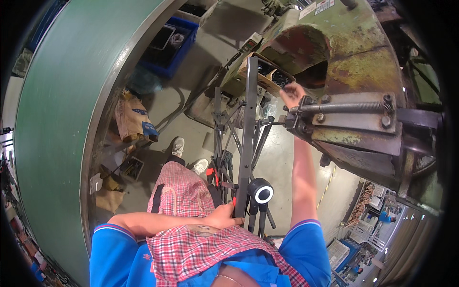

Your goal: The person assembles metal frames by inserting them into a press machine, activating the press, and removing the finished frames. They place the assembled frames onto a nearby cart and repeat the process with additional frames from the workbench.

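While the left hand (224,216) closes round the grey metal stand (247,143) near its lower end, the right hand (291,93) reaches far, fingers loosely curled at the cardboard box (267,74) on the green machine (354,62). Stiff, probably heavy, the stand seems best gripped mid-post.
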### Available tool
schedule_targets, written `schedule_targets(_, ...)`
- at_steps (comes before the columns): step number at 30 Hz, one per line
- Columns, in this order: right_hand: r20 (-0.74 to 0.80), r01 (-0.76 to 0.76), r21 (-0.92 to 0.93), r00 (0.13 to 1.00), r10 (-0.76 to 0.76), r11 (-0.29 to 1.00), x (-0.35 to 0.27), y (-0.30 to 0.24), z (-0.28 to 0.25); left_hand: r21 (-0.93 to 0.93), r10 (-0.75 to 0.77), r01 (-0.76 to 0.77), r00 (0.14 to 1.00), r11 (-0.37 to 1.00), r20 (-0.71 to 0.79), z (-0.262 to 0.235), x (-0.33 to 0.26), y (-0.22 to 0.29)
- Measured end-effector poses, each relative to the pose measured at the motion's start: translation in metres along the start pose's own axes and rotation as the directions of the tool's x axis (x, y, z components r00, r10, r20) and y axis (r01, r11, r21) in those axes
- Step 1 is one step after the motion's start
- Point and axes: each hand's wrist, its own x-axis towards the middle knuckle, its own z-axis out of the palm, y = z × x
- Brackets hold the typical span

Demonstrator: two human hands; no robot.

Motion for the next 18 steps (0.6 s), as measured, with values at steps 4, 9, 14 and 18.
schedule_targets(4, -0.009, -0.045, 0.220, 0.999, 0.048, 0.975, -0.091, -0.030, 0.017, 0.045, 0.042, -0.039, 0.996, 0.998, -0.075, 0.005, 0.004, 0.000)
schedule_targets(9, 0.095, -0.048, 0.253, 0.995, 0.025, 0.966, -0.121, -0.071, 0.044, 0.059, -0.029, 0.032, 0.999, 0.998, -0.044, -0.001, -0.004, 0.020)
schedule_targets(14, 0.066, 0.060, 0.056, 0.996, -0.063, 0.997, -0.121, -0.070, 0.050, 0.037, -0.005, 0.007, 0.997, 0.999, -0.074, 0.002, -0.008, 0.026)
schedule_targets(18, 0.024, 0.031, -0.044, 0.999, -0.029, 0.999, -0.137, -0.072, 0.052, -0.085, -0.002, -0.005, 0.997, 0.996, -0.077, 0.011, -0.008, 0.028)
